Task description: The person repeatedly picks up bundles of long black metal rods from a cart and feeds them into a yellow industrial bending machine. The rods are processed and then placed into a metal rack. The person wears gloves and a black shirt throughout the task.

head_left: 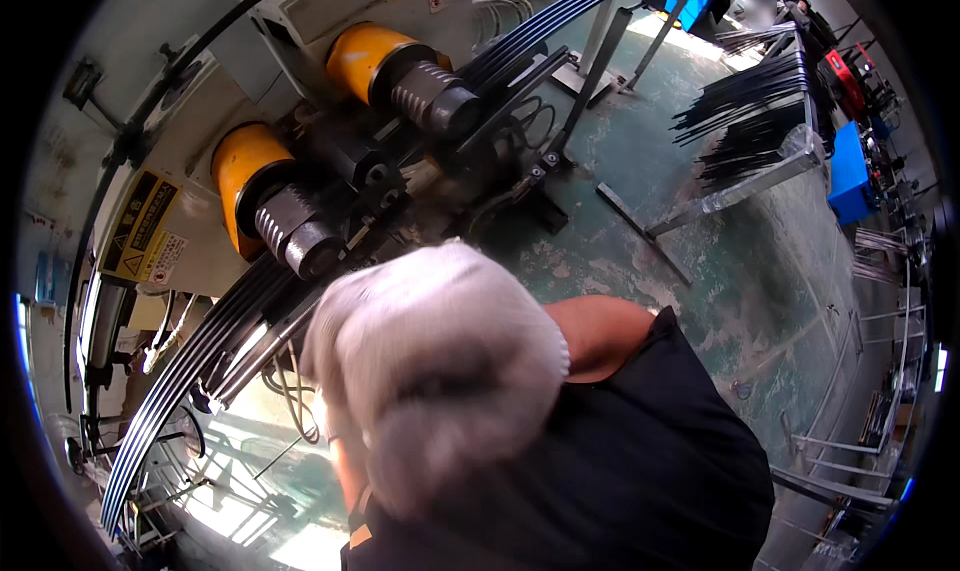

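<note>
Standing at upper left, a pale two-roller machine point(320, 6) is backing long dark bars point(170, 396). They are probably feeling heavy, stiff and perhaps slick, offering best purchase mid-length, clear of the grooved rollers point(430, 91). They are passing beyond the gloved right hand point(445, 346); blur and overlap are hiding both hands' closure and any contents, so I cannot tell.

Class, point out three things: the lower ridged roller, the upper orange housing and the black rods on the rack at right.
Lower roller point(287, 224): head view, on its ridged side.
Upper orange housing point(362, 57): head view, on its curved side.
Black rods point(748, 93): head view, mid-length on the upper bunch.
</note>
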